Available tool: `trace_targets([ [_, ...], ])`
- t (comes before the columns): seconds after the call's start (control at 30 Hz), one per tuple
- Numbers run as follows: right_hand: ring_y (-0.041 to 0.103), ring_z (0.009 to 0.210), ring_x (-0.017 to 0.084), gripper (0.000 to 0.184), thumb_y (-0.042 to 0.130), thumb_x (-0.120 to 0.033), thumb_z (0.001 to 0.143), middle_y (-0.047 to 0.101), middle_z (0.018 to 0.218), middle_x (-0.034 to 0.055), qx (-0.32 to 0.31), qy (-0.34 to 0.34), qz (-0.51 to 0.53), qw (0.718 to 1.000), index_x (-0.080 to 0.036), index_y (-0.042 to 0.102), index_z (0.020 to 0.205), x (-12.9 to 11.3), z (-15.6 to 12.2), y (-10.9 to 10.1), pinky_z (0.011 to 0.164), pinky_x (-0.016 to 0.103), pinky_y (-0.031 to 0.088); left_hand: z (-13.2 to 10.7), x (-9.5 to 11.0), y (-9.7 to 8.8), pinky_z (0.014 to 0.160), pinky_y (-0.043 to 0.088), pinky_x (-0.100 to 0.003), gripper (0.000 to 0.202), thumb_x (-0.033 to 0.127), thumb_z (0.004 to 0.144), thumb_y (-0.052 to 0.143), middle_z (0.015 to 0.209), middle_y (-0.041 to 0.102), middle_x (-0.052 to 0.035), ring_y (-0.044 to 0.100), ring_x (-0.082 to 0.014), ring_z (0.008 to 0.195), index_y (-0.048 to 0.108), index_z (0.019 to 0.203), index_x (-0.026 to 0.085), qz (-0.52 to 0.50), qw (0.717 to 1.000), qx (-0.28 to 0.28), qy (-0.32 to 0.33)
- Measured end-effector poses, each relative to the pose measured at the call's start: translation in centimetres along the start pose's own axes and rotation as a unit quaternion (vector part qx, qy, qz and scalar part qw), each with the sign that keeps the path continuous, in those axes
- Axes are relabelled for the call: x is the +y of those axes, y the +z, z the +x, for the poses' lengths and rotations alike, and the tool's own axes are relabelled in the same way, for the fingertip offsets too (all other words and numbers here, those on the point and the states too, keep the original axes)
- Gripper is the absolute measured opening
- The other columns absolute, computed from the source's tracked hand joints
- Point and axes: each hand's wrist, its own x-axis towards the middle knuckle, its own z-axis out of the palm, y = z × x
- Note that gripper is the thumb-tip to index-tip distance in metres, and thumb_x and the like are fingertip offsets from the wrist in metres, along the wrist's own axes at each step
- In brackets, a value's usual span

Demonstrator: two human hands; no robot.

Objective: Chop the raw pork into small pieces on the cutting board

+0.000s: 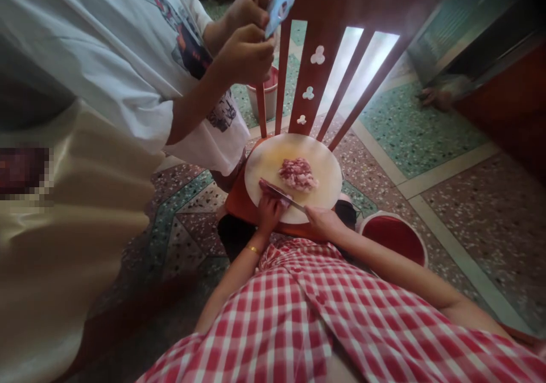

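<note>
A round pale cutting board (273,155) rests on the seat of a red wooden chair (324,47). A heap of chopped pink meat (297,174) lies near the board's middle. My right hand (325,221) grips a knife (285,196) by its handle at the board's near edge, the blade pointing left. My left hand (268,211) is closed on a piece of raw meat (269,188) just under the blade's tip. A gold bangle sits on my left wrist. My red checked shirt fills the bottom of the view.
Another person in a white printed shirt stands at left, both hands on a phone (280,3) above the chair back. A red bucket (394,236) stands right of the chair, a white one (265,94) behind it. Terrazzo floor all round.
</note>
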Motion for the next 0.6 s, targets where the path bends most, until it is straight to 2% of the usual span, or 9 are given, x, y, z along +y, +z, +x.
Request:
trace_targets([
  [0.1,0.064,0.079,0.02,0.026,0.032,-0.021,0.092,0.066,0.088,0.0106,-0.02,-0.013,-0.006,1.0,-0.016,0.047,0.112,-0.4,0.7,0.0,0.063,0.025,0.041,0.0,-0.1,0.2,0.08,0.045,-0.036,0.011,0.021,0.082,0.049,0.083,0.059,-0.0072,0.054,-0.0212,0.087,0.059,0.08,0.018,0.008,1.0,0.002,0.009],
  [0.23,0.064,0.084,0.02,0.036,0.033,-0.02,0.091,0.067,0.093,0.012,-0.01,-0.055,0.008,0.998,-0.014,0.04,0.125,-0.8,2.9,0.1,0.071,0.026,0.044,-0.3,-0.2,0.4,0.075,0.044,-0.035,0.013,0.02,0.082,0.047,0.075,0.058,-0.0057,0.054,-0.0201,0.079,0.058,0.075,0.019,0.01,1.0,-0.007,0.005],
  [0.47,0.063,0.092,0.02,0.038,0.032,-0.015,0.09,0.065,0.103,0.0168,-0.022,-0.096,-0.022,0.995,-0.009,0.039,0.126,-4.9,10.6,-0.6,0.08,0.028,0.045,-0.6,-1.0,1.1,0.076,0.042,-0.036,0.013,0.021,0.082,0.047,0.075,0.058,-0.0073,0.054,-0.0216,0.081,0.059,0.078,0.018,0.021,1.0,-0.001,-0.014],
  [0.53,0.062,0.094,0.02,0.038,0.031,-0.015,0.09,0.064,0.105,0.0174,-0.022,-0.104,-0.027,0.994,-0.008,0.038,0.127,-5.7,11.6,-1.0,0.081,0.028,0.045,-0.5,-1.1,1.2,0.075,0.042,-0.036,0.013,0.024,0.082,0.048,0.075,0.058,-0.0079,0.054,-0.0219,0.079,0.059,0.078,0.018,0.04,0.999,-0.006,-0.012],
  [0.6,0.062,0.094,0.02,0.039,0.032,-0.015,0.09,0.064,0.104,0.0176,-0.021,-0.108,-0.027,0.994,-0.008,0.038,0.127,-5.4,11.4,-1.5,0.081,0.028,0.045,-0.2,-1.0,1.1,0.073,0.043,-0.036,0.014,0.025,0.083,0.048,0.075,0.059,-0.0082,0.054,-0.022,0.078,0.06,0.079,0.018,0.056,0.998,-0.019,-0.011],
])
